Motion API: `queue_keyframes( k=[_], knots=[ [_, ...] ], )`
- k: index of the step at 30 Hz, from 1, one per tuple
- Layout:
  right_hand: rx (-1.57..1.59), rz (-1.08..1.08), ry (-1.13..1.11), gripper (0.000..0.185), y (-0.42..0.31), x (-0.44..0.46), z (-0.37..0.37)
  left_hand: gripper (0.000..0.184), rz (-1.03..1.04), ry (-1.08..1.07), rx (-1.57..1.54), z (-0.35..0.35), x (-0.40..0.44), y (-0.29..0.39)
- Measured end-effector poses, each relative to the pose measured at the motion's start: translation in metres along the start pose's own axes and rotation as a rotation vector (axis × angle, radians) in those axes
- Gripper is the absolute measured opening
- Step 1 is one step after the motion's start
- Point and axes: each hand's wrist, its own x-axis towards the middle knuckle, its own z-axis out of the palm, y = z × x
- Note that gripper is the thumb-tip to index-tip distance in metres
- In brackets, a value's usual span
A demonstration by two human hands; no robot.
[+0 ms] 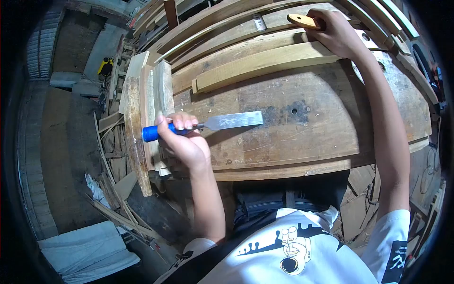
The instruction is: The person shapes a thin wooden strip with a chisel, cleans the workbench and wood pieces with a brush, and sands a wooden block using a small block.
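Note:
My left hand is closed round the blue handle of a chisel. Its wide steel blade points right, above the wooden workbench. At the bench's far side, my right hand grips a flat orange-brown wooden handle with a small hole near its rounded end. The rest of that tool is hidden by the hand, so its kind does not show. Just below the right hand, a pale squared wooden strip lies lengthwise on the bench, apart from the chisel.
Long boards lie along the bench's far side, with a small whitish cylinder among them. Upright pieces of wood stand at the left end. Scrap wood and a grey-white cloth-like sheet are on the lower left.

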Motion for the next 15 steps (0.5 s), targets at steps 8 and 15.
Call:
queue_keyframes(
  k=[8,15],
  knots=[
    [0.007,-0.027,0.013,0.023,0.001,0.0,0.002,0.031,0.046,0.031,0.056,-0.007,0.008,0.005],
    [-0.001,-0.061,0.065,0.023,0.004,0.002,0.005,0.029,0.056,-0.006,0.055,0.003,-0.001,0.006]
  ],
)
